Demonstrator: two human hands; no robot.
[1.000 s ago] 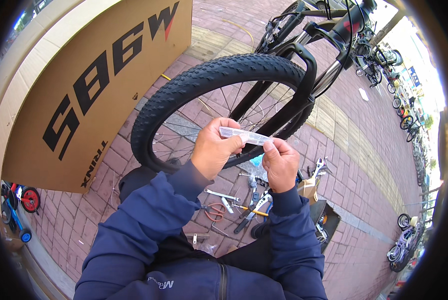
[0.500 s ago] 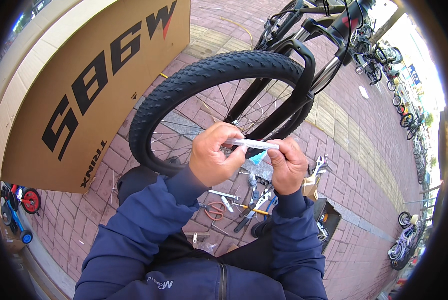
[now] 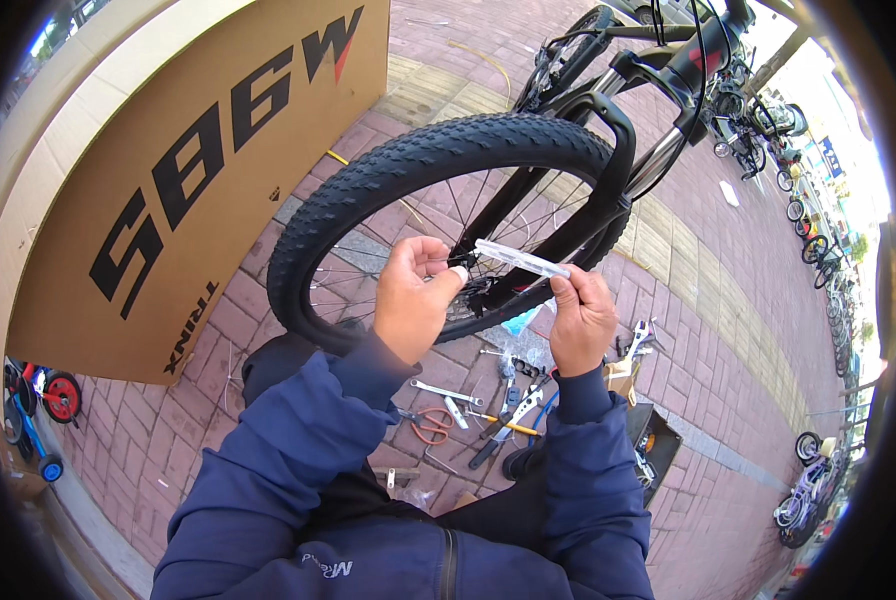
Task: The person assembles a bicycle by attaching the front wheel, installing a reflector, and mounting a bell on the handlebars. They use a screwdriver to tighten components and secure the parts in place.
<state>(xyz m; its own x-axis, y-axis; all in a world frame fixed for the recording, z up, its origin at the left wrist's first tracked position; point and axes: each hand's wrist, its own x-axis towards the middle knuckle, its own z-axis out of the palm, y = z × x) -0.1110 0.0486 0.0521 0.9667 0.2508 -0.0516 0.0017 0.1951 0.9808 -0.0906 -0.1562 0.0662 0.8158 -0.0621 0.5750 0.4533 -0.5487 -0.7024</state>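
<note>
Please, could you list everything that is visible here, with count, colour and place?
strip: 1, whitish, centre
bicycle: 1, mostly black, ahead
cardboard box: 1, brown, left
scissors: 1, orange-handled, ground
wrench: 1, silver, beside scissors
other tools: several overlapping, mixed, ground
open box: 1, dark, right
small wheels: several, red and blue, left edge
parked bicycles: many, mixed, far right
paving: 1 surface, reddish, underneath
left hand: 1, bare, near strip
right hand: 1, bare, holding strip
sleeves: 2, navy, below hands
</note>
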